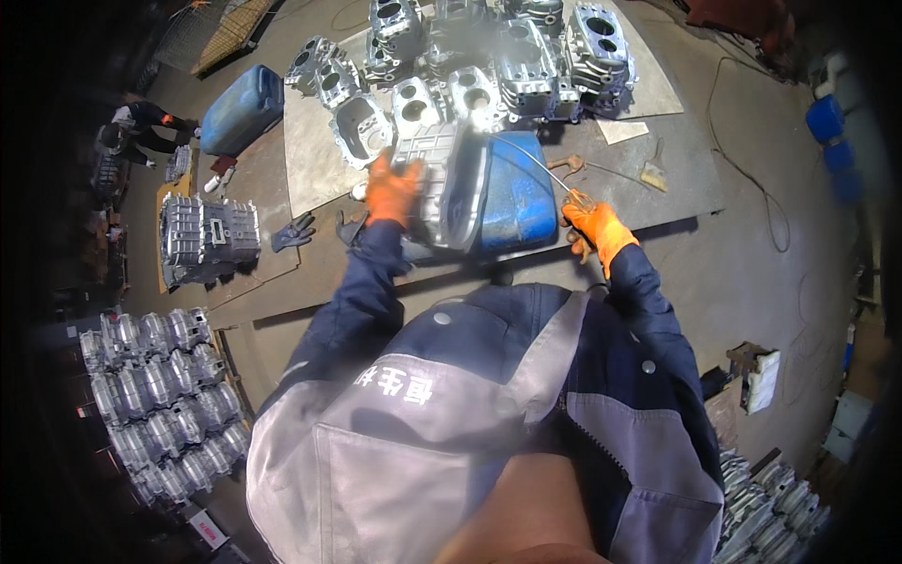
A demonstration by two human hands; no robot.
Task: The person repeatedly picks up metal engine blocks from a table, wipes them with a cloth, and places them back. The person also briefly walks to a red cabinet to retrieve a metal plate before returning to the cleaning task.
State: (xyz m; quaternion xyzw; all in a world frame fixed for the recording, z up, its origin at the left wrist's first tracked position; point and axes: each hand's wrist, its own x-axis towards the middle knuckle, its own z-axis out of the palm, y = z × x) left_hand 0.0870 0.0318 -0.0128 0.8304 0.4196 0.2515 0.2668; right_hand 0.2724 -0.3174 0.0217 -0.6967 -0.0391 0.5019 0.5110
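My left hand [392, 195], in an orange glove, grips the near left side of a silver cast metal housing [438, 179]. The housing stands tilted against a blue plastic jerrycan [519, 193] that lies on the table. My right hand [598, 228], also gloved in orange, is closed around the handle end of a thin metal rod tool [533, 162]. The rod reaches up and left toward the housing, its far end by the jerrycan's top edge. What kind of tool it is I cannot make out; my fingers cover its handle.
Several metal castings [413, 105] crowd the table's far side. A brush [654, 171] lies right of the jerrycan; a dark glove [293, 232] lies at left beside another housing [209, 235]. Stacked castings [169, 404] stand lower left. A co-worker [141, 127] bends at far left.
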